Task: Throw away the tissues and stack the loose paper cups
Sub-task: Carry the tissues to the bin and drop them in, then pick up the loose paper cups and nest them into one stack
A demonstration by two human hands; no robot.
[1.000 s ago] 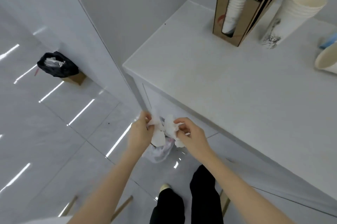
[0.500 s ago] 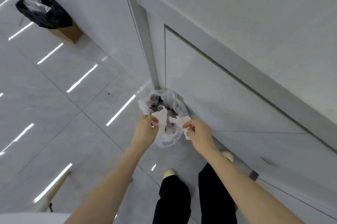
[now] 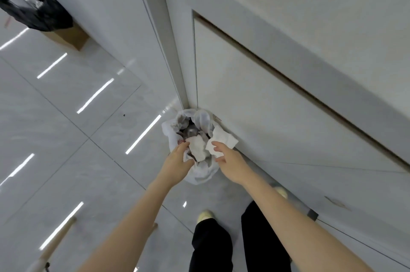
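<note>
A small bin lined with a white bag point(image 3: 200, 173) stands on the floor against the cabinet's corner, with crumpled waste inside. Both my hands hover over it. My left hand point(image 3: 177, 162) has its thumb and fingers spread, and a white tissue point(image 3: 197, 148) lies just off its fingertips over the bin's mouth. My right hand point(image 3: 230, 164) pinches the edge of a second white tissue point(image 3: 221, 139), which hangs over the bin's right rim. No paper cups are in view.
The white cabinet front point(image 3: 277, 105) and countertop edge fill the right side. A second bin with a black bag point(image 3: 37, 8) sits on a cardboard box far left. Glossy grey floor tiles, my legs and shoes point(image 3: 205, 215) are below, and a wooden pole point(image 3: 55, 240) is at lower left.
The view tipped down from the countertop with cups to the floor bin. Both hands carried the tissues down over the bin, and the left hand's fingers have spread apart.
</note>
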